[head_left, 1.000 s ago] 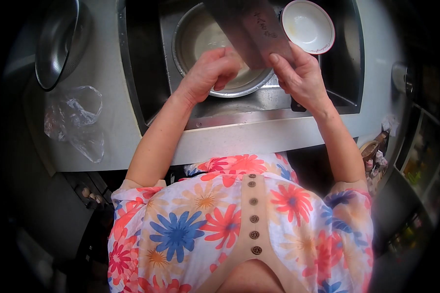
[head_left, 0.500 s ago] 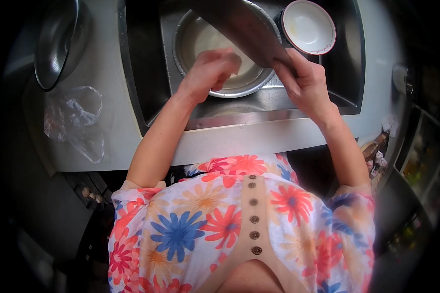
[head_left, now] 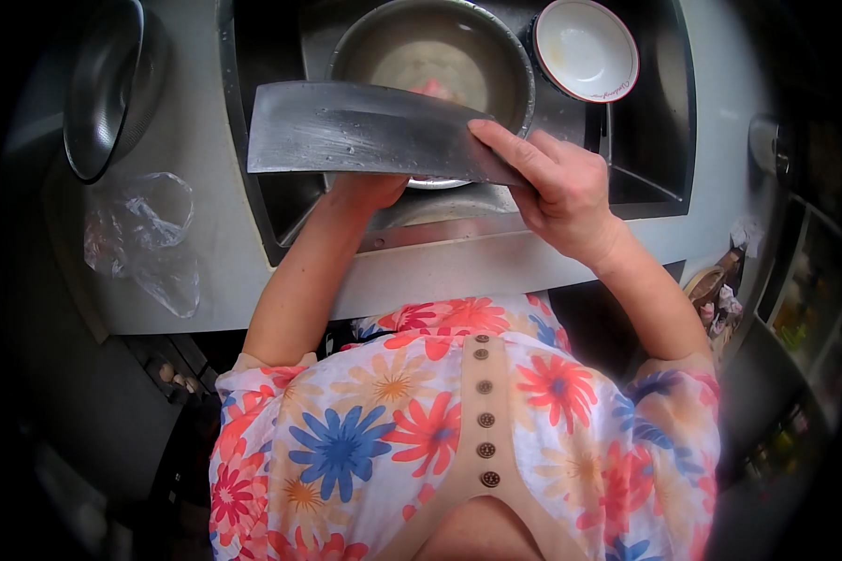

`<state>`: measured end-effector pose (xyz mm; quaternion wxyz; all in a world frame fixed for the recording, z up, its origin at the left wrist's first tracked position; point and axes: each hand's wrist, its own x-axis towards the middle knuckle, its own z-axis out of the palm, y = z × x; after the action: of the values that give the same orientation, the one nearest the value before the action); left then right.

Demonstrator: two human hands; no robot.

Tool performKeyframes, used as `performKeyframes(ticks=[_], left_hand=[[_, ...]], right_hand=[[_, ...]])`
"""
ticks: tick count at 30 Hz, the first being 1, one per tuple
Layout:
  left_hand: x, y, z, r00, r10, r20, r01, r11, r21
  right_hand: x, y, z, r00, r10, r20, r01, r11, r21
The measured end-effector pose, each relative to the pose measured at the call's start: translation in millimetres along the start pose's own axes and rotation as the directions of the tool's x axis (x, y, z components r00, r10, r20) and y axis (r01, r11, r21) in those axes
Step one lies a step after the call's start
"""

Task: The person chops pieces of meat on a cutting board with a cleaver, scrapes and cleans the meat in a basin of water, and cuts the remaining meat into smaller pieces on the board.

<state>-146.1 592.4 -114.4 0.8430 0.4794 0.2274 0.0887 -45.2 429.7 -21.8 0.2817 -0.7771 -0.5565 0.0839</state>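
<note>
In the head view, the right hand [head_left: 563, 192] grips a broad, streaked grey metal cleaver [head_left: 346, 131] across the near side of a round silver metal basin [head_left: 503, 61] in a dark rectangular sink [head_left: 269, 56]. The blade mostly hides the left hand [head_left: 370, 190]; its fingers' state cannot be told. Bare pale counter [head_left: 213, 252] borders the sink; a white red-rimmed bowl [head_left: 587, 51] sits right, a crumpled clear plastic bag [head_left: 140, 229] left.

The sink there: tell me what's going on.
A person stands at a dark metal sink. The right hand has a broad grey metal cleaver in its grip, the blade's flat side facing the camera. In this view, the blade crosses in front of the round silver metal basin. It hides most of the left hand, so whether that one holds anything cannot be told. A round white bowl with a red rim sits right of the basin.
</note>
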Motion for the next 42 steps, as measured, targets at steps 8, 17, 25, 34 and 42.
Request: performKeyframes(ticks=[8,17,25,34,42], left_hand=[[-4.6,9.8,-0.7,0.993,-0.09,0.075,0.104,0.97,-0.219],[1.4,-12.1,-12.2,0.998,0.038,0.049,-0.035,0.997,-0.063],[-5.6,32.0,-1.2,0.918,-0.225,0.328,0.334,0.882,-0.331],[-0.6,41.2,7.1,0.928,-0.314,0.2,0.333,0.941,-0.067],[-9.4,45.6,14.3,0.985,-0.113,0.127,0.079,0.967,0.242]], right_hand=[[-2.1,-0.9,1.9,0.997,0.058,0.049,-0.058,0.998,-0.006],[-4.3,2.7,3.3,0.995,0.071,0.076,-0.075,0.996,0.052],[-10.3,22.6,5.4,0.995,0.097,0.001,-0.096,0.992,0.087],[8.7,20.7,-1.5,0.916,0.4,-0.002,-0.335,0.77,0.543],[22.8,8.7,-3.7,0.912,0.37,0.178,-0.405,0.736,0.542]])
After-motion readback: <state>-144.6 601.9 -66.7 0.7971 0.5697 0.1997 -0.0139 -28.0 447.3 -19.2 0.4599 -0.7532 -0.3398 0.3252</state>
